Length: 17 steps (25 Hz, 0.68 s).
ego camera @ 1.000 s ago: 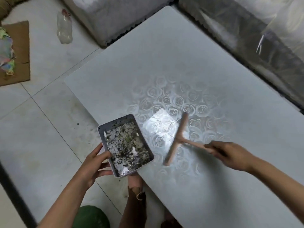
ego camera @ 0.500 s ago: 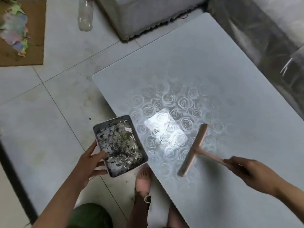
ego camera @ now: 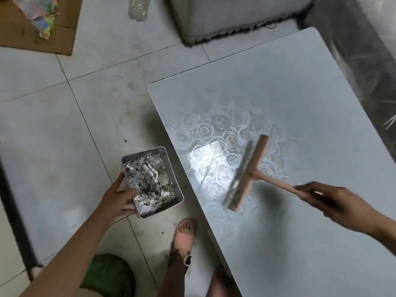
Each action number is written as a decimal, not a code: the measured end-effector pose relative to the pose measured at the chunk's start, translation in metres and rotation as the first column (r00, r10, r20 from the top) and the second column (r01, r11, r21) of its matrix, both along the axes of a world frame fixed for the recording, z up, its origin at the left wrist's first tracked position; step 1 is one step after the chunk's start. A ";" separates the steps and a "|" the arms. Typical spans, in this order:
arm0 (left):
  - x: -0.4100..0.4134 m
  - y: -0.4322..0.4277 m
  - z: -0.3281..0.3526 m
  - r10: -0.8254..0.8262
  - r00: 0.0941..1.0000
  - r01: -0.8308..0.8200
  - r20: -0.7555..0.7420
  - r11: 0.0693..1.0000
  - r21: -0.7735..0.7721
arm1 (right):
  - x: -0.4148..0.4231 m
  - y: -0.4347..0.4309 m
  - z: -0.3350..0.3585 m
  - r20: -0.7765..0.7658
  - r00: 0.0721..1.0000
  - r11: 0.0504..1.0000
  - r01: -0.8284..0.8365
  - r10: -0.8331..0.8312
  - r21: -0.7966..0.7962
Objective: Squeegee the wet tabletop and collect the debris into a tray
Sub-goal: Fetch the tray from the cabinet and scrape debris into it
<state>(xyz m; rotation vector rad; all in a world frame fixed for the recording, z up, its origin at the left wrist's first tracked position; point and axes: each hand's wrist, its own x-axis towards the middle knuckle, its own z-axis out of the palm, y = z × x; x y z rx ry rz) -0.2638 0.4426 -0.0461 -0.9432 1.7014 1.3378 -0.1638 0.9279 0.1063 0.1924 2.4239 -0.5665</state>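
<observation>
While right hand (ego camera: 338, 202) fingers wrap squeegee (ego camera: 248, 174) handle, left hand (ego camera: 116, 200) fingers pinch tray (ego camera: 145, 151) rim.

text: none can be read | colourful wrapper (ego camera: 40, 16) on cardboard (ego camera: 19, 37): print is seen (too blurred to be made out) | tabletop (ego camera: 304, 99): only a rose pattern is shown
</observation>
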 end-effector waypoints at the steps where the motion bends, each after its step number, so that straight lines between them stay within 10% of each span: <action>1: -0.003 0.002 -0.004 -0.005 1.000 0.005 0.005 1.000 0.000 | 0.000 0.008 0.003 0.037 0.999 0.999 0.011 -0.012 0.031; 12: -0.004 0.040 -0.031 -0.013 1.000 0.012 0.009 0.998 0.056 | -0.079 -0.102 -0.048 -0.129 0.925 0.934 -0.356 0.356 0.024; 17: -0.002 0.040 -0.029 -0.008 1.000 0.007 0.015 0.998 0.067 | -0.086 -0.058 -0.023 0.082 0.966 0.948 -0.258 0.247 0.186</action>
